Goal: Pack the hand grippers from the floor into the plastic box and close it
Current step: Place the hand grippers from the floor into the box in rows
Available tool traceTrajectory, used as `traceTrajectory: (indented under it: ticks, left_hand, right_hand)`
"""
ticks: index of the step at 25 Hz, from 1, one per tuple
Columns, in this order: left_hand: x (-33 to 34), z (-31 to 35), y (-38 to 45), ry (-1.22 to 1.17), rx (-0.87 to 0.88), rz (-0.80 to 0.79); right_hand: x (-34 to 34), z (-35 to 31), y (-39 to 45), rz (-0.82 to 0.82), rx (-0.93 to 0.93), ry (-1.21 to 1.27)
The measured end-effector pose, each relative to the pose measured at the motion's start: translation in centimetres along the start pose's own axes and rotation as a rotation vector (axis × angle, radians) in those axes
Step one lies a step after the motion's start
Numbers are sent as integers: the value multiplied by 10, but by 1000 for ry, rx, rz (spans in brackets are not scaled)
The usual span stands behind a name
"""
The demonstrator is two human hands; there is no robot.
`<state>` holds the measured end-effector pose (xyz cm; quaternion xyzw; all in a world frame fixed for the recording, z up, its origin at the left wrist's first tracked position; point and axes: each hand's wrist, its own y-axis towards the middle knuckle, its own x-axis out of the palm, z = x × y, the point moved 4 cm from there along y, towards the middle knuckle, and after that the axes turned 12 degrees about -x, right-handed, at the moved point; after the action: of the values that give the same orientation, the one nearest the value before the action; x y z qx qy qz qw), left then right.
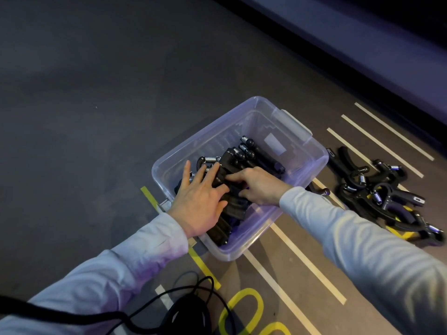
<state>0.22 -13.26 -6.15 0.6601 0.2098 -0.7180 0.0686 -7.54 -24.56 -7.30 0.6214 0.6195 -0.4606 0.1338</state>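
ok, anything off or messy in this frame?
Nothing damaged or spilled. The hand grippers in the plastic box lie jumbled, both hands on them. A tangled pile of hand grippers waits on the floor right of the box. No lid is in view. A black cable loops near the box.

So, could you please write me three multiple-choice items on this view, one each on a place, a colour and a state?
1. Where does the unpacked pile of hand grippers lie?
A. on the floor to the right of the plastic box
B. on the box's lid
C. on a shelf

2. What colour are the parallel floor stripes beside the box?
A. red
B. white
C. green

3. How does the left hand lie?
A. clenched in a fist
B. hanging at the side
C. fingers spread, pressing on the grippers in the box

Answers: 1 A, the pile lies on the floor right of the box; 2 B, they show white; 3 C, the fingers fan out flat while the right hand pinches a gripper.
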Motion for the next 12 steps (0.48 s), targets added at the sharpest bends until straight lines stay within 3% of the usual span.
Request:
traceTrajectory:
  ticks: [12]
  left_hand:
    - [5, -1, 3, -19, -44, -197]
  right_hand:
    - [13, -7, -7, 15, 24, -36]
